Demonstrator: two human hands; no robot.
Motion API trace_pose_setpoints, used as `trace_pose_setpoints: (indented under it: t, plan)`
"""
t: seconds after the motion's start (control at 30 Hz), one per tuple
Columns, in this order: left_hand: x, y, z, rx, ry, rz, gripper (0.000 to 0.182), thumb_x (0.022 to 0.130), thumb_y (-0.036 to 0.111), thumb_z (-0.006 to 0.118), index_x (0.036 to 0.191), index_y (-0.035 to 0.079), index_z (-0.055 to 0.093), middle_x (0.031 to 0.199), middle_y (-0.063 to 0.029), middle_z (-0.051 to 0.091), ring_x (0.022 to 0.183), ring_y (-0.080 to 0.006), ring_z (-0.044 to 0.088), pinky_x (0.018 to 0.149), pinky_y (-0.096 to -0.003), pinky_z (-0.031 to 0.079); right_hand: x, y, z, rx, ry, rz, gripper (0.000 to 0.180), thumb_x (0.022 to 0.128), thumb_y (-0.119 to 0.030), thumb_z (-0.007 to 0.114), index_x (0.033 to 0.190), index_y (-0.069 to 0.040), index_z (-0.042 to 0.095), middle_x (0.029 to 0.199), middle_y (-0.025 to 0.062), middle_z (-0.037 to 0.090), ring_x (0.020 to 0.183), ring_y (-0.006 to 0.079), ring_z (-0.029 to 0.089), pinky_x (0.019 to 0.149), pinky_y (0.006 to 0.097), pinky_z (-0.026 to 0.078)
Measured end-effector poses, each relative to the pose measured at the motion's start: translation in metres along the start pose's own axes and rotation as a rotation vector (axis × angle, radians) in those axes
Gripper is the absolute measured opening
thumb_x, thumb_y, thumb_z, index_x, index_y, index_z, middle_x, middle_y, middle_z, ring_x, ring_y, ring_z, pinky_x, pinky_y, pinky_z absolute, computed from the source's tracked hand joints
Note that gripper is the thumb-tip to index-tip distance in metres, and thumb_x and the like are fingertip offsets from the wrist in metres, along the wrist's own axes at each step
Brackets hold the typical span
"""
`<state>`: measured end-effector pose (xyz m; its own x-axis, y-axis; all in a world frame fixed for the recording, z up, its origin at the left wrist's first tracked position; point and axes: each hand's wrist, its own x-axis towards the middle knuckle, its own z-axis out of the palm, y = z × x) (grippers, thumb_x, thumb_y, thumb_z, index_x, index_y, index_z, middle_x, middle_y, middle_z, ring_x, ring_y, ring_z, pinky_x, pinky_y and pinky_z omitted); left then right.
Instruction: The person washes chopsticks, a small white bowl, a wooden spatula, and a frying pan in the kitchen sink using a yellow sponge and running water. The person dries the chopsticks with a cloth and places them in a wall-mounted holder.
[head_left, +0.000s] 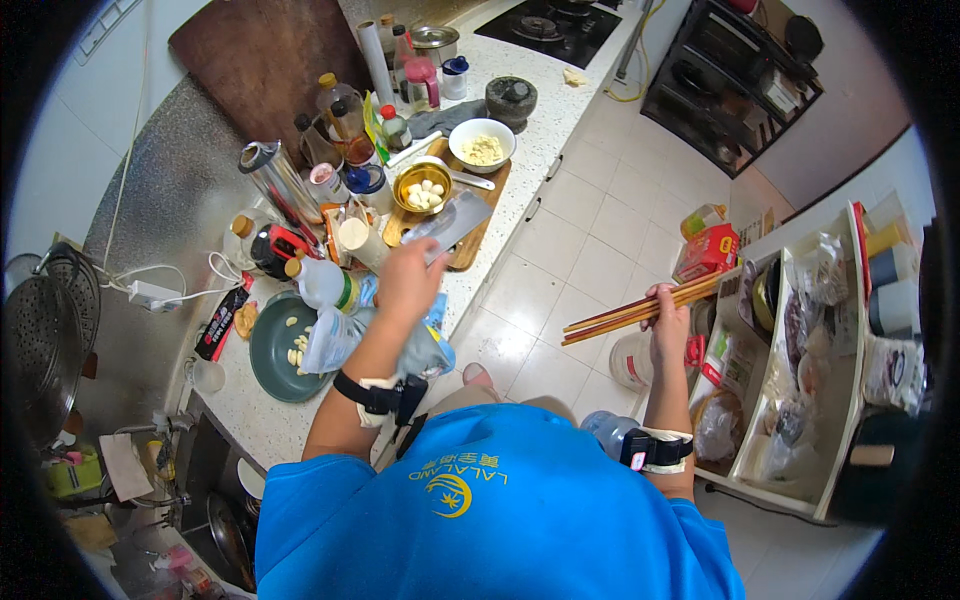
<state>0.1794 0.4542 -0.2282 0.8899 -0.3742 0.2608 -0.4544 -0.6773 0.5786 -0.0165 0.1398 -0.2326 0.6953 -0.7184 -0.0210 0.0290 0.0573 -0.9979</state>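
My right hand (664, 319) grips a bundle of several wooden chopsticks (626, 313), held level above the floor on the right. Over the counter's front edge, my left hand (409, 276) is blurred, at the near end of a cleaver (456, 219). Whether its fingers are closed on the cleaver's handle cannot be told. The blade lies over a wooden cutting board (474, 244). Beside it sits a gold-coloured metal bowl (406, 174) holding several whitish pieces like peeled garlic. Farther along the board stands a white bowl (459, 133) of pale minced food, with a white-handled utensil (472, 180) nearby.
A dark green bowl (270, 356) with pale cloves stands left of my forearm. Bottles and jars, including a plastic jug (319, 281), crowd the counter's back. A stone mortar (511, 105) is near the stove (544, 30). An open drawer (814, 450) of packages juts out at right.
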Motion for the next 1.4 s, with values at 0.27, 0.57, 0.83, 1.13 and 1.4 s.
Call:
trace_pose_setpoints:
  t: [0.27,0.57,0.83,1.13,1.4]
  plan:
    - [0.082,-0.052,-0.032,0.74,0.036,-0.44,0.047,0.069,0.039,0.072,0.099,0.005,0.061,0.093,-0.0094,0.065,0.093,-0.0275,0.059,0.082,-0.041,0.039,0.103,-0.001,0.054,0.039,-0.118,0.037,0.026,0.093,-0.028,0.045,0.076,-0.009,0.053,0.066,-0.0004,0.049,0.053,0.0076,0.045,0.043,0.0227,0.035]
    - [0.103,-0.064,-0.009,0.77,-0.11,-0.652,0.045,0.067,0.028,0.072,0.106,0.009,0.06,0.099,-0.0108,0.063,0.097,-0.0276,0.059,0.083,-0.0436,0.045,0.217,-0.002,0.138,0.146,-0.589,0.068,0.026,0.091,-0.024,0.043,0.073,-0.006,0.049,0.073,0.0033,0.05,0.069,0.0146,0.051,0.068,0.0297,0.041]
    - [0.098,-0.029,-0.012,0.645,0.022,-0.731,0.036,0.063,0.013,0.074,0.096,0.005,0.062,0.101,-0.0128,0.059,0.099,-0.0302,0.056,0.083,-0.0386,0.048,0.276,-0.014,0.179,0.228,-0.93,0.198,0.023,0.088,-0.012,0.038,0.095,0.001,0.055,0.084,0.012,0.059,0.068,0.0157,0.054,0.064,0.027,0.045]
    - [-0.007,0.097,-0.09,-0.169,0.345,-0.405,0.041,0.056,0.002,0.077,0.095,0.004,0.064,0.107,-0.009,0.058,0.103,-0.0229,0.053,0.089,-0.0324,0.041,0.209,-0.01,0.272,-0.219,-1.548,0.27,0.021,0.085,-0.014,0.058,0.103,-0.003,0.058,0.079,0.0003,0.06,0.05,0.0021,0.036,0.043,0.0178,0.026]
    - [-0.096,0.134,-0.091,-0.553,0.422,-0.27,0.014,0.062,0.001,0.074,0.071,0.001,0.063,0.113,-0.0144,0.055,0.106,-0.0268,0.053,0.091,-0.0366,0.042,0.063,-0.022,0.282,-0.192,-2.4,0.671,0.037,0.085,-0.022,0.061,0.116,-0.004,0.055,0.086,-0.002,0.061,0.063,0.001,0.053,0.048,0.0155,0.038]
